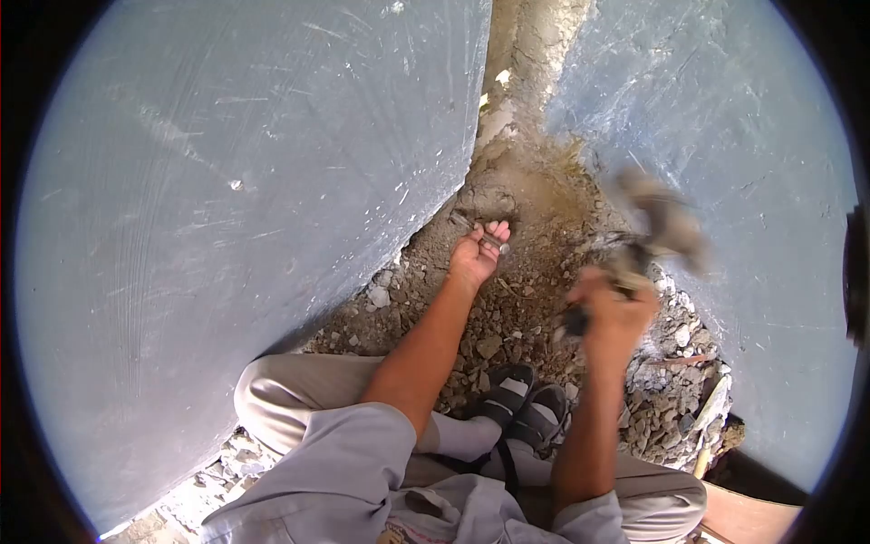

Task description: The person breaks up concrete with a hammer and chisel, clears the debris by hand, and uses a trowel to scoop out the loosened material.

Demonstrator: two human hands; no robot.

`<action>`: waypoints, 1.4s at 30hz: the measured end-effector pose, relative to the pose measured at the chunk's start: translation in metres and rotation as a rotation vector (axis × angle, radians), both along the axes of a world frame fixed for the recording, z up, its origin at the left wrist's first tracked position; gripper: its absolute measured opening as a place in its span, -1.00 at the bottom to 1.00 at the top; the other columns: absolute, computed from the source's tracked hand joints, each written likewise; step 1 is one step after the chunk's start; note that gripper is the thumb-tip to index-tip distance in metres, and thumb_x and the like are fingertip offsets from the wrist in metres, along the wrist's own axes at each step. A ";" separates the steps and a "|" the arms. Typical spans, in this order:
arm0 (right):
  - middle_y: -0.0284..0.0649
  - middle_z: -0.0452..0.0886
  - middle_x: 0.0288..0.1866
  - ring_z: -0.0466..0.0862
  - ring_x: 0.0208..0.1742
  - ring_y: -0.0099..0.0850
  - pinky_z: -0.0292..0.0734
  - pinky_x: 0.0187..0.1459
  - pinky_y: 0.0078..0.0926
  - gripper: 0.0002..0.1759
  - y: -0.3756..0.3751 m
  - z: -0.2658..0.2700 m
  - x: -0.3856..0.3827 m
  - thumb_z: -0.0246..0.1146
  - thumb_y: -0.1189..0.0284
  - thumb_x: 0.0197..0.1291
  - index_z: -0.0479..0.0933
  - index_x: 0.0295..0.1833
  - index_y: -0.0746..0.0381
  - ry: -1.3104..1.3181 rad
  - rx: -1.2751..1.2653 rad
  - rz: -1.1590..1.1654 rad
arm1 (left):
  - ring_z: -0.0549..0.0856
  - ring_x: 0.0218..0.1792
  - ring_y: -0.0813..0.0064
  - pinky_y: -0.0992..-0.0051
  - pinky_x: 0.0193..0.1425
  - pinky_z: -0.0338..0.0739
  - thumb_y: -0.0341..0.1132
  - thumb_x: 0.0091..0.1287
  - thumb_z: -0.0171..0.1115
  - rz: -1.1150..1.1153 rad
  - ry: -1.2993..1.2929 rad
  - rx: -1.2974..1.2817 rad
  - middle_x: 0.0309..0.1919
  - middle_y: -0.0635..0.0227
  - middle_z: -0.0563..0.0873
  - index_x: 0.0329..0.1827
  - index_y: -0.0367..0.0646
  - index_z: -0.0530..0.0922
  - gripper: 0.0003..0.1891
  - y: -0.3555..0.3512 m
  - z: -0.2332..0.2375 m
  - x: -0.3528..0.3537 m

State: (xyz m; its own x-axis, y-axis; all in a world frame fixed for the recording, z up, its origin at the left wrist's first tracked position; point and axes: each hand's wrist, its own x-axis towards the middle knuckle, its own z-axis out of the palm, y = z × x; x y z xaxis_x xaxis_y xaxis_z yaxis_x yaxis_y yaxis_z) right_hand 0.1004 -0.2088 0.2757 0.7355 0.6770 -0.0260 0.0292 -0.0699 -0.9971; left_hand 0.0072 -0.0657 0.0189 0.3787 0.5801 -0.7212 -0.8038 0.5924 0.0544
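Note:
My left hand is closed around a short metal chisel. Its far end points into the broken earth in the corner between two grey walls, and its struck end faces right. My right hand grips the handle of a hammer, held up to the right of the chisel and apart from it. The hammer head is smeared by motion. Beneath both hands lies loose rubble of stones and soil.
Grey walls rise on the left and right. My sandalled feet rest on the rubble. At lower right lie a trowel and the tan curved rim of something I cannot identify.

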 end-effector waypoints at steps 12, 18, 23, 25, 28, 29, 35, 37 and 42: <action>-0.22 0.61 -0.52 0.58 -0.61 -0.44 0.51 -0.53 -0.43 -0.75 -0.011 -0.155 -0.027 0.33 0.51 0.00 0.53 -0.20 0.42 0.250 -0.342 0.276 | 0.71 0.04 0.10 0.23 0.14 0.65 -0.32 0.57 -0.09 -0.146 0.015 0.073 -0.01 0.00 0.69 0.00 -0.21 0.45 -0.82 0.018 -0.021 -0.016; -0.26 0.58 -0.53 0.54 -0.66 -0.51 0.45 -0.60 -0.50 -0.74 -0.013 -0.122 0.013 0.34 0.52 0.03 0.51 -0.19 0.42 0.209 -0.245 0.134 | 0.71 -0.05 -0.08 -0.06 0.01 0.70 -0.41 0.55 -0.07 -0.395 0.242 0.032 -0.12 -0.02 0.63 -0.08 -0.24 0.39 -0.90 0.019 -0.005 -0.020; -0.29 0.60 -0.44 0.54 -0.61 -0.56 0.47 -0.60 -0.57 -0.75 -0.022 -0.097 0.022 0.33 0.56 0.08 0.51 -0.12 0.40 0.265 -0.117 -0.007 | 0.69 -0.05 -0.14 -0.13 0.01 0.69 -0.42 0.56 -0.12 -0.613 0.342 0.102 -0.16 0.05 0.59 -0.07 -0.30 0.38 -0.87 -0.032 -0.017 -0.006; -0.30 0.60 -0.43 0.53 -0.60 -0.57 0.47 -0.60 -0.56 -0.74 -0.024 -0.091 0.029 0.33 0.56 0.09 0.51 -0.11 0.40 0.253 -0.107 -0.026 | 0.69 -0.03 -0.13 -0.13 0.04 0.68 -0.42 0.56 -0.13 -0.455 0.223 0.119 -0.16 0.06 0.59 -0.08 -0.30 0.38 -0.87 -0.047 -0.017 0.008; -0.26 0.61 -0.41 0.55 -0.58 -0.53 0.47 -0.58 -0.56 -0.72 -0.023 -0.076 0.033 0.35 0.59 0.10 0.49 -0.07 0.41 0.225 -0.054 -0.022 | 0.67 0.03 -0.08 -0.07 0.09 0.67 -0.45 0.56 -0.15 -0.379 0.183 0.170 -0.11 0.03 0.59 -0.09 -0.29 0.38 -0.87 -0.042 -0.011 0.009; -0.23 0.62 -0.40 0.55 -0.57 -0.52 0.47 -0.57 -0.55 -0.71 -0.022 -0.073 0.034 0.35 0.60 0.10 0.49 -0.06 0.41 0.226 -0.033 -0.023 | 0.67 0.04 -0.08 -0.06 0.09 0.67 -0.45 0.56 -0.16 -0.349 0.168 0.188 -0.10 0.02 0.59 -0.09 -0.29 0.38 -0.87 -0.035 -0.008 0.006; -0.21 0.60 -0.44 0.56 -0.57 -0.44 0.48 -0.52 -0.49 -0.80 -0.023 -0.035 0.036 0.33 0.62 0.09 0.50 -0.16 0.39 0.144 0.173 0.003 | 0.69 0.01 -0.02 0.06 0.24 0.63 -0.46 0.56 -0.19 -0.251 0.120 0.119 -0.05 -0.09 0.62 -0.05 -0.43 0.40 -0.80 -0.011 -0.009 0.005; -0.21 0.59 -0.46 0.56 -0.59 -0.44 0.47 -0.52 -0.50 -0.82 -0.024 -0.016 0.035 0.32 0.62 0.10 0.50 -0.18 0.40 0.066 0.219 -0.015 | 0.69 0.03 -0.06 -0.01 0.23 0.62 -0.48 0.55 -0.21 -0.215 0.116 0.112 -0.11 -0.05 0.64 -0.13 -0.39 0.40 -0.81 -0.007 -0.018 0.004; -0.17 0.59 -0.49 0.60 -0.56 -0.41 0.50 -0.48 -0.49 -0.80 -0.021 0.039 0.032 0.33 0.55 0.13 0.50 -0.19 0.42 -0.079 0.332 -0.093 | 0.72 -0.02 0.00 0.13 0.22 0.65 -0.46 0.56 -0.20 -0.011 0.039 0.020 -0.02 -0.17 0.66 0.02 -0.51 0.41 -0.75 0.007 -0.003 0.004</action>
State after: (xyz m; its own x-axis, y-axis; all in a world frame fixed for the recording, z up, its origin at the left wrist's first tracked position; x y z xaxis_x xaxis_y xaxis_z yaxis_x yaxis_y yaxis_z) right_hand 0.1322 -0.2296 0.3152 0.7854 0.5691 0.2436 0.1154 0.2519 -0.9608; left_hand 0.0112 -0.0590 0.0157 0.3567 0.5908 -0.7236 -0.7943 0.5996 0.0980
